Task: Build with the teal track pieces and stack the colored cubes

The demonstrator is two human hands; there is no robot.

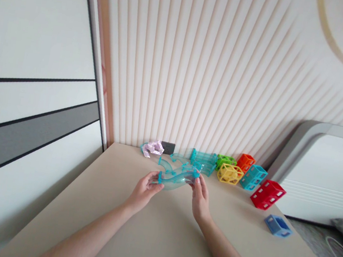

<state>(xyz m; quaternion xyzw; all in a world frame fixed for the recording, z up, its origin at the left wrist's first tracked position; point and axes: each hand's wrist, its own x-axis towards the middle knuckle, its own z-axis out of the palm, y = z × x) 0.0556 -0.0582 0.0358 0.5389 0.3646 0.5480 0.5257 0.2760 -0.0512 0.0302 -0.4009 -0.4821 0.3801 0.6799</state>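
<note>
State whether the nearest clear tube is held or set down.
Held: the tube has the left grip at one end, the right grip at the other.

The left forearm (94,231) and right forearm (228,254) were stretched forward and converging, the left hand (145,190) and right hand (200,197) held apart, turned inward, fingers (204,187) bent.

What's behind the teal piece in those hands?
Behind the held teal piece, other teal pieces lie on the table, towards the wall. Where it overlaps them, their full shapes can't be made out.
</note>
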